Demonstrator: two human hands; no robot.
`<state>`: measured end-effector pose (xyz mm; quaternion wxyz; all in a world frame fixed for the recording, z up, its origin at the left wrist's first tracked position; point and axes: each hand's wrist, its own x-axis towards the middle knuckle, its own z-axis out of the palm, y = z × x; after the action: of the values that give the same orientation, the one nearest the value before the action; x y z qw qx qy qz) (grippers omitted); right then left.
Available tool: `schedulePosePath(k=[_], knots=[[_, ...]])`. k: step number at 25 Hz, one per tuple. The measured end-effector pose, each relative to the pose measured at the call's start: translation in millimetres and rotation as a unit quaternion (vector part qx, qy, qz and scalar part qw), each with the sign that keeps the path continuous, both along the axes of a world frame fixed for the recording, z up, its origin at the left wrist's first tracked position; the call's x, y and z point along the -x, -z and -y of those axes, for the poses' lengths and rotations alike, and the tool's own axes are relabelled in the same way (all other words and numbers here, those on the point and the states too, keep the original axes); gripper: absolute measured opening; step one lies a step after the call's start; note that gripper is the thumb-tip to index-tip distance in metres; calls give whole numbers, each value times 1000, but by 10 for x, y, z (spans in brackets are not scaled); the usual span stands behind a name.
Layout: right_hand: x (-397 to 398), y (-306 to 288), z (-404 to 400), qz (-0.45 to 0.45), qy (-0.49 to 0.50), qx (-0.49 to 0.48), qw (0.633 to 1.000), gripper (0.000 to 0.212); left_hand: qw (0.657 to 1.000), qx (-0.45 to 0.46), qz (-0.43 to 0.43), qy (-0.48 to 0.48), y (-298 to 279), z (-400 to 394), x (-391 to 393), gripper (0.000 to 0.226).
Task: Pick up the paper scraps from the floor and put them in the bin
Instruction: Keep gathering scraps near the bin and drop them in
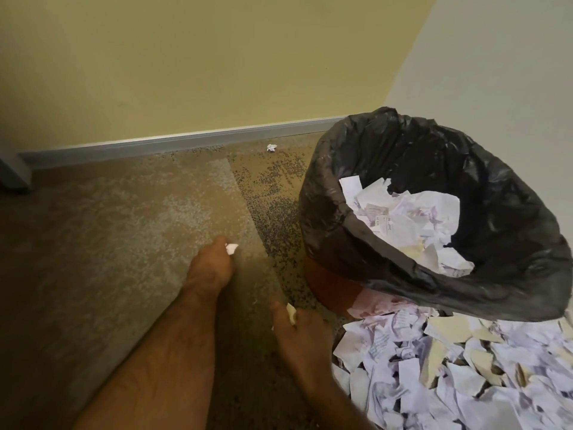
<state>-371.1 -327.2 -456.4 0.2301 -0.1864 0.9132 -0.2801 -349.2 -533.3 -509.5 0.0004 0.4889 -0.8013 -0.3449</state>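
Our left hand (209, 268) pinches a small white scrap (231, 248) in its fingers; our right hand (297, 333) grips another scrap (291, 312). The lined bin (325, 193) stands at three o'clock, part full of paper. A heap of scraps (449, 373) covers the floor (108, 228) at five o'clock; a lone scrap (272, 147) lies at twelve.

At lower centre the left hand (210, 268) pinches a white scrap (231, 248), and the right hand (299, 333) pinches another scrap (291, 313). At right the black-lined bin (387, 274) holds torn paper (a pile of scraps (449, 377) lies beside it on the floor (108, 228)).
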Motion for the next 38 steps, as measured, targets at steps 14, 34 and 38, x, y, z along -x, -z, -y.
schedulePosePath(k=[14, 34, 38], knots=[[304, -2286, -412, -216, -68, 386, 894, 62, 829, -104, -529, -150, -3044, -796, 617, 60], [1645, -2098, -909, -450, -193, 20, 872, 72, 875, 332, -324, 141, -2511, -1551, 731, 40], [1031, -1849, -1196, -493, -334, 260, 760, 26, 875, 295, -361, -130, -2117, -1411, -26, 21]])
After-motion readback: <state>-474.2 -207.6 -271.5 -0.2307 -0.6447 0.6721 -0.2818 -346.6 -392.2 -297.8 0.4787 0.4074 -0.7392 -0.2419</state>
